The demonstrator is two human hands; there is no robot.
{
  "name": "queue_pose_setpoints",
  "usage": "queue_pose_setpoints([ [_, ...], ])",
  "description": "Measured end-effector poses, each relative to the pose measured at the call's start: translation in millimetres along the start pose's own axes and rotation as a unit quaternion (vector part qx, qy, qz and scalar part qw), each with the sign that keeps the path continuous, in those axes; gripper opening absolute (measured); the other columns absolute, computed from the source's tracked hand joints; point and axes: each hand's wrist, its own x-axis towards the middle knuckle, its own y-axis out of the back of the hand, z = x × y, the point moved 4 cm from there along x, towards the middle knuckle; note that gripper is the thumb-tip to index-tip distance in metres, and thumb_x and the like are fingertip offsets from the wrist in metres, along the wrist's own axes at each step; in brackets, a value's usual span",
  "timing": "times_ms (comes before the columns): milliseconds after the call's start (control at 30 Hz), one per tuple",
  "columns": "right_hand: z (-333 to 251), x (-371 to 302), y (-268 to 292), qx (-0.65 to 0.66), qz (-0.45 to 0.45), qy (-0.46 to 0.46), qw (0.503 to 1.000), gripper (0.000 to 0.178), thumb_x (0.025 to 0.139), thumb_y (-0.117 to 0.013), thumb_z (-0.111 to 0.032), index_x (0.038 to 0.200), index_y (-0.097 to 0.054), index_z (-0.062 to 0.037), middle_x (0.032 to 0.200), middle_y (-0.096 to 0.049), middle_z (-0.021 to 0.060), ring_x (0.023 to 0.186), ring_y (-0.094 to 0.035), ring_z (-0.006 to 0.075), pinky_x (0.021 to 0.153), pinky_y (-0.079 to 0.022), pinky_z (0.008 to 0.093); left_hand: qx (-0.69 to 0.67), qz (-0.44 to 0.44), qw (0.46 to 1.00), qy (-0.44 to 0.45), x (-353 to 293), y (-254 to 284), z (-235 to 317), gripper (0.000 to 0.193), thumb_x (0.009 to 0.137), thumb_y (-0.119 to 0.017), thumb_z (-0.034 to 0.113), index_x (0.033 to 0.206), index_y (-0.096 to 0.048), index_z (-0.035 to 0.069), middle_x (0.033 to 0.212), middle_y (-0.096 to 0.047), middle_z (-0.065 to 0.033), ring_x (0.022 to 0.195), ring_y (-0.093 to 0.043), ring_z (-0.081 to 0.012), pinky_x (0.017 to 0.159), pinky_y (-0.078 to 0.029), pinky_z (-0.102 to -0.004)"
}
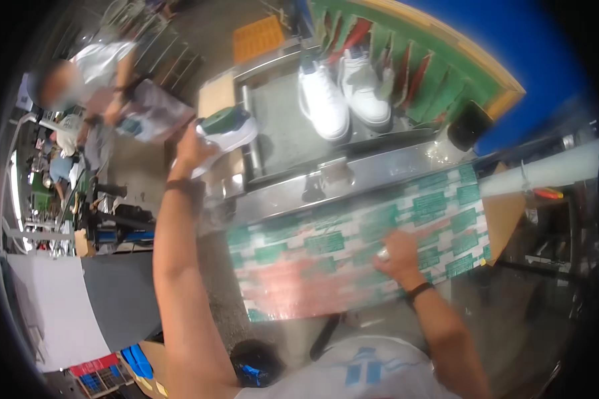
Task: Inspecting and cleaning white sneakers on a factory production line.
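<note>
So the biggest thing here is the grey metal conveyor machine (379,174) running across the far middle of the scene, with green and red flap strips (412,66) hanging at its far end. Near side of that, a flat sheet covered in green and pink label patches under shiny plastic (326,266) lies on the work surface, stretching from the middle out to the right.

Far on the belt sit two white sneakers (343,96) side by side, touching or close to it. Off to the far left another person in a light shirt (103,66) is handling a clear plastic bag (156,110).

The left hand (192,149) is stretched out far-left and wrapped around one white sneaker with a dark green collar (227,132), held in the air just left of the conveyor's near-left corner; fingers closed around its heel end. The right hand (399,256) rests knuckles-up on the label sheet, fingers curled loosely and pressed on it, gripping nothing as far as anyone can tell. Each wrist has a dark band.
</note>
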Motion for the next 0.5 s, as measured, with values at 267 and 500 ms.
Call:
queue_pose_setpoints([
  [267, 9, -28, 40, -0.037, 0.003, 0.01, 0.999, 0.046, 0.076, -0.089, -0.04, 0.11, -0.076, -0.0124, 0.117, -0.066, 0.0118, 0.107, -0.065, 0.0345, 0.095, -0.051, 0.05, -0.234, 0.052, 0.967, -0.084, -24, -129, 262, 0.094, 0.087, -0.093, 0.032, 0.158, -0.05, -0.011, 0.154, -0.057, -0.0384, 0.148, -0.055, -0.0483, 0.123, -0.044, -0.0531],
  [500, 13, -26, 39, -0.023, -0.009, 0.018, 1.0, 0.049, 0.076, -0.089, -0.045, 0.112, -0.076, -0.0136, 0.117, -0.067, 0.0119, 0.109, -0.065, 0.0339, 0.094, -0.052, 0.05, -0.352, 0.009, 0.932, 0.09, 96, -249, 295, 0.09, 0.082, -0.099, 0.045, 0.142, -0.062, -0.012, 0.133, -0.074, -0.0305, 0.124, -0.075, -0.0397, 0.104, -0.06, -0.0428],
])
